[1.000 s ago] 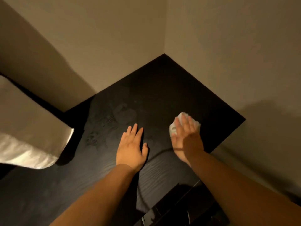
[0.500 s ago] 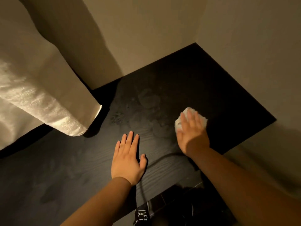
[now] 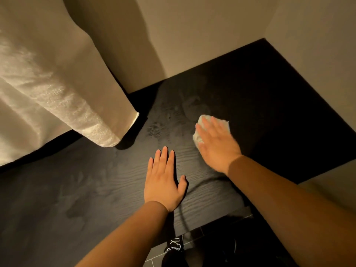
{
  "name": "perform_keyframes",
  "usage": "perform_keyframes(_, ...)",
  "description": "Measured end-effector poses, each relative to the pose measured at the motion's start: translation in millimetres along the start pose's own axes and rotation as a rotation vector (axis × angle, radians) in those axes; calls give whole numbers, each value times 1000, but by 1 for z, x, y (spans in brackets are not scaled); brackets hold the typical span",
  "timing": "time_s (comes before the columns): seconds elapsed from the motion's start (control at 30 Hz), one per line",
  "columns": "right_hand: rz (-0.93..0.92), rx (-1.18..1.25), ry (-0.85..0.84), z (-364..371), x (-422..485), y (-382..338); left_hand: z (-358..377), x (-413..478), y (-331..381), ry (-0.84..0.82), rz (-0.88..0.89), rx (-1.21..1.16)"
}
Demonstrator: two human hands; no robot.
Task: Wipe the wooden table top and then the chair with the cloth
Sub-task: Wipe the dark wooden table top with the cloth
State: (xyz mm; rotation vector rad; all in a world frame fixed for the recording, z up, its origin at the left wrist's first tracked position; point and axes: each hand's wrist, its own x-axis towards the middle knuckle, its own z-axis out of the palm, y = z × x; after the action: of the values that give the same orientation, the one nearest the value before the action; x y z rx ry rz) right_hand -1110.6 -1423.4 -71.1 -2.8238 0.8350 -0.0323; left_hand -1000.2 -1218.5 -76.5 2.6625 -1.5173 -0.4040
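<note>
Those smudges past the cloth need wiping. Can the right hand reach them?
Probably yes. The right hand presses the cloth on the table top, the smudges lie just beyond the cloth, and nothing stands between them.

tabletop (image 3: pixel 115 189) black, wavy wood grain plus dull greyish smudges. cloth (image 3: pixel 200 122) white. curtain (image 3: pixel 57 78) cream-white, kinda sparkly rough texture along folds. walls (image 3: pixel 192 26) plain beige. floor tiles (image 3: pixel 194 245) dark with pale grout.

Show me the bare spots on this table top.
Bare: the table top corner between the walls, beyond the cloth; the near-left stretch between the pale fabric and left hand. Crowded: the middle, where the right hand presses the cloth.
</note>
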Motion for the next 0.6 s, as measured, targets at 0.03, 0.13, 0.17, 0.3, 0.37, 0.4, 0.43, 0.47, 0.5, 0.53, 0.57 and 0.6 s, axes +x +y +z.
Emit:
perform_keyframes(0.03,-165,-34,1,7,-19,-17,0,0,0,-3,1,3)
perform_keyframes(0.13,-445,-53,-87,17,-61,-22,0,-1,-1,2,6,-1)
perform_keyframes(0.17,-507,-62,-105,15,-58,-4,1,-1,-2,4,5,-1)
perform_keyframes(0.3,-67,-137,-18,-4,-38,85,1,1,-1,17,3,4)
perform_keyframes(0.37,228,-46,71,-8,-51,92,-1,1,0,15,2,5)
perform_keyframes(0.4,296,-10,76,-2,-58,77,-2,1,0,9,-1,3)
perform_keyframes(0.43,316,22,66,6,-67,53,-3,1,1,7,-5,1)
perform_keyframes(0.47,264,46,42,11,-77,22,-3,0,1,6,-9,-1)
perform_keyframes(0.5,149,65,36,17,-91,-8,-3,0,1,3,-11,-2)
perform_keyframes(0.53,30,92,32,23,-109,-35,-3,0,1,1,-10,-1)
perform_keyframes(0.57,-54,109,-13,25,-128,-54,-3,0,1,4,-9,-1)
perform_keyframes(0.6,-114,100,-65,24,-143,-62,-3,0,2,12,-8,-5)
